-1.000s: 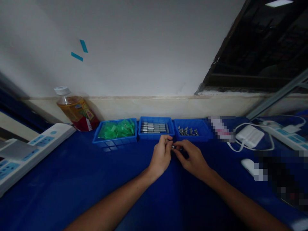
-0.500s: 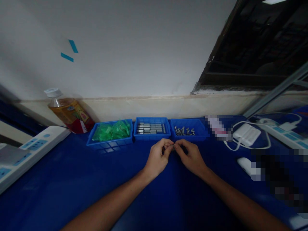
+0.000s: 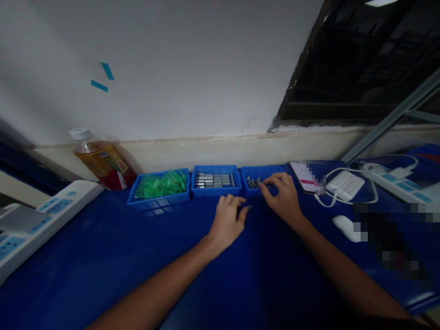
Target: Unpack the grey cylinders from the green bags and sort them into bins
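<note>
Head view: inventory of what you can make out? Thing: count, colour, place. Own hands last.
Bins: 3, blue, row along the wall
Plastic packets: count unclear, green, left bin
Metal cylinders: many, silver, middle bin
Small metal parts: several, silver, right bin
Bottle: 1, amber, white cap, left by wall
Power strips: 2, white and light blue, far left, far right
Phone: 1, partly pixelated, right of bins
Adapter: 1, white, right of phone
Mouse: 1, white, partly pixelated, right
Tape strips: 2, blue, wall
Window: 1, dark, upper right
Table: 1, blue, beneath
Left hand: 1, before middle bin, tiny piece at thumb tip
Right hand: 1, at right bin
</note>
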`<control>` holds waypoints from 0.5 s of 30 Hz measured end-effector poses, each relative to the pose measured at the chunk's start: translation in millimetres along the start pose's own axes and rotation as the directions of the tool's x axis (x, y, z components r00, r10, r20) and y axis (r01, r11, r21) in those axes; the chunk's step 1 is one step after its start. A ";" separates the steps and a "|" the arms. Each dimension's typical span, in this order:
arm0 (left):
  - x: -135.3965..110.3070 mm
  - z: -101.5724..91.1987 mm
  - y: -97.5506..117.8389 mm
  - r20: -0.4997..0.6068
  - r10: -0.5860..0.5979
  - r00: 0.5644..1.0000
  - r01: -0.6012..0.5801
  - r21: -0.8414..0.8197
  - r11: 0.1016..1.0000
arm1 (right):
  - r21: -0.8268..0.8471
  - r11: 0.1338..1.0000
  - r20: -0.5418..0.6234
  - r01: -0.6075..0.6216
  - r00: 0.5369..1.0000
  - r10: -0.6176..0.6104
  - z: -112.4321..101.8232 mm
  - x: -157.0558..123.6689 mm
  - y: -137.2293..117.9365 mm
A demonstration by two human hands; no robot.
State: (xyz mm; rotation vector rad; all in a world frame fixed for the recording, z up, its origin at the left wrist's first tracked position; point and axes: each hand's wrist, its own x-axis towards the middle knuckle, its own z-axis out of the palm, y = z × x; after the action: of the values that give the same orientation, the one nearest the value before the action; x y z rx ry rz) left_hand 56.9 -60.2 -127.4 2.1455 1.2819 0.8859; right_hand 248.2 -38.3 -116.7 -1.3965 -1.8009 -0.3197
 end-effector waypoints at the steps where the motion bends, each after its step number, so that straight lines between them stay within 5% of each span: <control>1: -1.4 1.1 0.7 0.018 0.007 1.000 -0.008 0.063 0.998 | -0.059 0.997 -0.025 -0.047 0.999 0.046 0.7 1.7 9.9; 7: -3.8 2.0 1.0 0.084 -0.002 0.996 -0.011 0.163 0.987 | -0.096 0.990 -0.041 -0.108 0.994 0.104 0.7 -2.2 16.7; 15: 3.7 -2.6 -3.0 -0.083 -0.021 0.996 0.015 -0.073 0.997 | 0.214 0.957 0.212 0.196 0.947 -0.242 -15.0 -11.3 -33.5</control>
State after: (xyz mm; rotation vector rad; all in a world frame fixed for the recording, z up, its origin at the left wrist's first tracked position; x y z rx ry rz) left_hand 54.5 -55.4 -126.7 2.0579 1.2873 1.0088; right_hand 225.4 -67.4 -106.2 -1.1382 -2.1293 -0.0929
